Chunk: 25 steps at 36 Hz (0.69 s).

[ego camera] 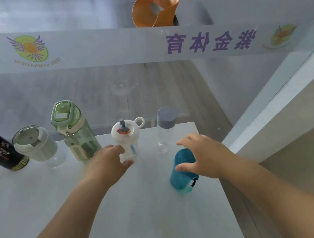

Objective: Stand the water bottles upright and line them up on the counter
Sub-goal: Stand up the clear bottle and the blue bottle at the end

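Teal bottle (181,180) upright, hard plastic, probably light, slick: take mid-body. Right hand (202,157) spread, thumb touching it. Left hand (107,163) curled round base of white-lidded bottle (126,132).

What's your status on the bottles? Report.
Left hand grips white-lidded bottle in row. Right hand over teal bottle, thumb touching; it sits short of the row. Nothing blocking.

Before me, a glass partition (85,84) carried a frosted band (120,44) of purple lettering; beyond it lay wooden floor (178,87) and a curved orange shape (156,9).
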### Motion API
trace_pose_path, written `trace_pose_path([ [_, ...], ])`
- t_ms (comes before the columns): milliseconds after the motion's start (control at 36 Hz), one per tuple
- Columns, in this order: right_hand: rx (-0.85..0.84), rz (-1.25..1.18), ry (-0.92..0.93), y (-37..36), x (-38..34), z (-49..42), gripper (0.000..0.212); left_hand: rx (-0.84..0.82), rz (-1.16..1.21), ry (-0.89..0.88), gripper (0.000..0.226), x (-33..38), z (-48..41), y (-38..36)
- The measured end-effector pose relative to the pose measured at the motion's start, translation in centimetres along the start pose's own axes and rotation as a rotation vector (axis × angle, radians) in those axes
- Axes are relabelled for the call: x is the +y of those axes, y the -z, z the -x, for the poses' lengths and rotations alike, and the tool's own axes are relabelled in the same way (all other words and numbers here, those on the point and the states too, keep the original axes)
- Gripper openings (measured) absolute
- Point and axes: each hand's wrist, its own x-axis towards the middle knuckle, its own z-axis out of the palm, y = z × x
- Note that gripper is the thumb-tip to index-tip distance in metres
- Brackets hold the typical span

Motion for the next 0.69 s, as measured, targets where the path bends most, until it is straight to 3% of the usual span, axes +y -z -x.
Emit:
trace_pose_path([
  [194,-0.087,-0.004,0.037,-1.3,0.6,-0.1,0.062,-0.037,-0.030,-0.016,0.043,2.3,0.6,-1.3],
  [694,-0.062,-0.022,-0.069,2.0,5.5,-3.5,0.052,-0.141,-0.101,-0.068,0.046,4.6,-1.3,-2.9],
])
